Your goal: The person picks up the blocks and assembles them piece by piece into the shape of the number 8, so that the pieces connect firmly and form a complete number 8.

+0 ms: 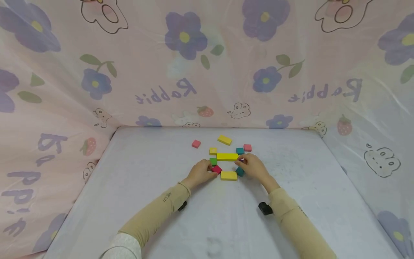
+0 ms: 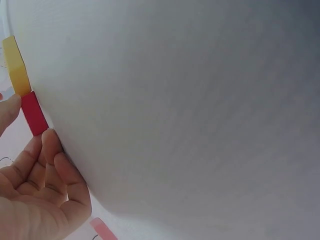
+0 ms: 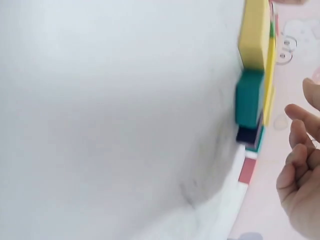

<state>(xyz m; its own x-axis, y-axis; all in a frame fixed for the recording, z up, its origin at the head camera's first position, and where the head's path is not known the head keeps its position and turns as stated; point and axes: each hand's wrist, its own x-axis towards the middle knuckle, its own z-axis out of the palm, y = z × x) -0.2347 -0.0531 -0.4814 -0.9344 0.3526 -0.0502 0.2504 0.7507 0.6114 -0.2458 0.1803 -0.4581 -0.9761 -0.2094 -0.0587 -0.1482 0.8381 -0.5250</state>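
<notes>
Pinching a red block [image 1: 217, 169] with the left grip [image 1: 199, 172]. Holding the right grip [image 1: 254, 166] loosely parted beside a long yellow block [image 1: 227, 157].

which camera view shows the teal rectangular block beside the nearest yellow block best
The right wrist view: the teal rectangular block appears large there, slightly blurred but with no hand in front. The head view shows it small, close to the right hand. The left wrist view does not show it.
</notes>
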